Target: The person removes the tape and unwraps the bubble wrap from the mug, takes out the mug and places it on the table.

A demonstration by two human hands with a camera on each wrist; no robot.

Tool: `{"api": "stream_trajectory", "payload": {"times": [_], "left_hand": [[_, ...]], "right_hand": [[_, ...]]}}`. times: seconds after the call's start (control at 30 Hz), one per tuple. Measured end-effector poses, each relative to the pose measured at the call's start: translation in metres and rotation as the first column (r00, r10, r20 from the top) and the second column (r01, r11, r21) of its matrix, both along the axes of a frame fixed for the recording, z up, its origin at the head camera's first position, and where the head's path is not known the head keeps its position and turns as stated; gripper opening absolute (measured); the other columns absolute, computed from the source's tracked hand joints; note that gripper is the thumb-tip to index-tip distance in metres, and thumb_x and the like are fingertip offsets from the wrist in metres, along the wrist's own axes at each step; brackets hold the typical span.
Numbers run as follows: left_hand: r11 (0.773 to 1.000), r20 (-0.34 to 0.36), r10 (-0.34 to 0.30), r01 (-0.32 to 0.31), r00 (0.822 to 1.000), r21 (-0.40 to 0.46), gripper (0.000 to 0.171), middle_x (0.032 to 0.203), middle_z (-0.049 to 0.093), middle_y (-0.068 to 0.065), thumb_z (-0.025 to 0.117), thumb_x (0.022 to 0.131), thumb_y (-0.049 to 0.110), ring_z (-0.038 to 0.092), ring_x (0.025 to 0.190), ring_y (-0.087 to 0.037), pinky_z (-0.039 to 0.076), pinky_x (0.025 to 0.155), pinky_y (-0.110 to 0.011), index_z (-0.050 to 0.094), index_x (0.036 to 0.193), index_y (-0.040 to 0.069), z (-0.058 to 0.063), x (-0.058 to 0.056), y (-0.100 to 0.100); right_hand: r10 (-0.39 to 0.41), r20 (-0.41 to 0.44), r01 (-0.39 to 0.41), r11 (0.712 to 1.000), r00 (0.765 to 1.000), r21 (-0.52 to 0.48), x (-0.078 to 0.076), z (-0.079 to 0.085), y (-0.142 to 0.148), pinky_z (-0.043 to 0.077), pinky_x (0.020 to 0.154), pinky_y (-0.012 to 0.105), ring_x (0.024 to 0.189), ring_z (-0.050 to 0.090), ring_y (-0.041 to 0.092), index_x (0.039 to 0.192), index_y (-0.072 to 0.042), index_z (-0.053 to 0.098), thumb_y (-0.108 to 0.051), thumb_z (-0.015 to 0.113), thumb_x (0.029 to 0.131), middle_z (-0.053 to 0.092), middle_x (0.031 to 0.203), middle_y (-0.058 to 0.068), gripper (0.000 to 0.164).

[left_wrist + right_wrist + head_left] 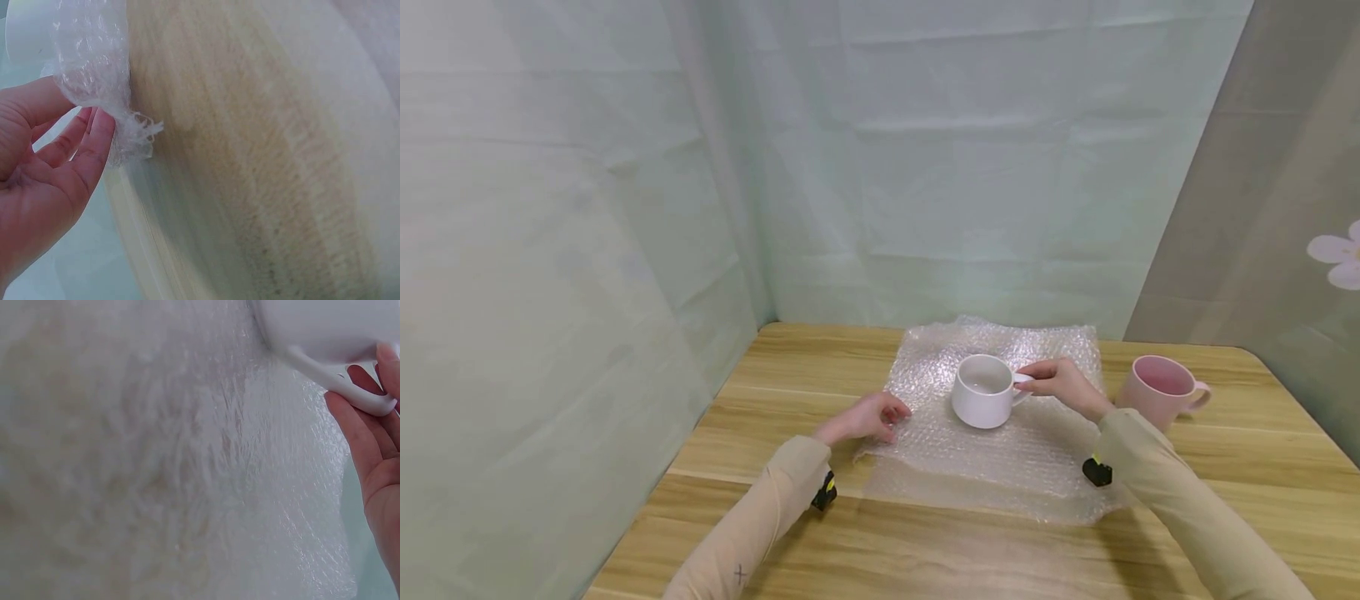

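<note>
A white mug (982,410) stands upright on a sheet of bubble wrap (917,450), its handle pointing right. My right hand (1060,385) pinches that handle between thumb and fingers; the right wrist view shows the fingers (359,434) around the white handle (337,384). At the sheet's left edge is my left hand (867,418), fingers loosely bent and thumb apart from them. In the left wrist view its fingertips (103,125) touch the ragged corner of the bubble wrap (94,75), which partly hides the thumb tip.
A pink mug (1157,392) stands to the right of the sheet, behind my right wrist, with its handle facing right. Everything rests on a wooden table (925,558). Pale curtains (970,183) hang behind the table and along its left side.
</note>
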State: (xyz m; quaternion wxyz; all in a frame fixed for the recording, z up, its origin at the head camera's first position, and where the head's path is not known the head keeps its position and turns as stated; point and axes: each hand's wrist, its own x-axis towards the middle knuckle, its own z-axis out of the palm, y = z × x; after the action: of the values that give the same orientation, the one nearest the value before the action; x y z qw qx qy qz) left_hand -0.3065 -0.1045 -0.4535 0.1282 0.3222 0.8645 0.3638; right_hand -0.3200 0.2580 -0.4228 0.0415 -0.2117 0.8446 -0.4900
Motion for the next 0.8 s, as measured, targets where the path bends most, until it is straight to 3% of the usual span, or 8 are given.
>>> {"api": "stream_trajectory", "payload": {"times": [0.2,0.43,0.8], "left_hand": [[1.0,0.011,0.012,-0.012,1.0,-0.009,0.041,0.1,0.059,-0.01,0.072,0.069,-0.009,0.053,0.091,-0.024,0.045,0.076,-0.029,0.06,0.108,-0.003,0.001,0.002,0.002],[1.0,0.024,0.025,-0.025,0.999,-0.001,0.044,0.1,0.059,-0.01,0.072,0.067,-0.009,0.053,0.091,-0.025,0.046,0.075,-0.029,0.06,0.109,-0.003,0.0,0.003,0.003],[0.999,0.031,0.045,-0.045,0.998,-0.011,0.043,0.1,0.059,-0.008,0.072,0.068,-0.009,0.053,0.091,-0.022,0.045,0.076,-0.028,0.06,0.108,-0.002,-0.001,0.001,0.002]], "right_hand": [[-0.003,0.001,0.003,1.0,1.0,-0.015,0.0,-0.005,0.002,0.046,0.08,0.044,0.089,0.059,0.028,0.112,0.004,0.061,-0.018,0.067,0.083,0.062,0.104,0.015,0.037],[-0.036,0.001,0.036,0.999,0.999,-0.02,0.001,-0.006,0.004,0.049,0.075,0.037,0.089,0.06,0.024,0.11,0.005,0.061,-0.021,0.069,0.081,0.061,0.106,0.017,0.04],[-0.062,0.003,0.062,0.998,0.998,-0.022,0.007,0.005,0.014,0.049,0.076,0.037,0.09,0.06,0.026,0.112,0.009,0.059,-0.018,0.068,0.082,0.058,0.109,0.022,0.041]]}}
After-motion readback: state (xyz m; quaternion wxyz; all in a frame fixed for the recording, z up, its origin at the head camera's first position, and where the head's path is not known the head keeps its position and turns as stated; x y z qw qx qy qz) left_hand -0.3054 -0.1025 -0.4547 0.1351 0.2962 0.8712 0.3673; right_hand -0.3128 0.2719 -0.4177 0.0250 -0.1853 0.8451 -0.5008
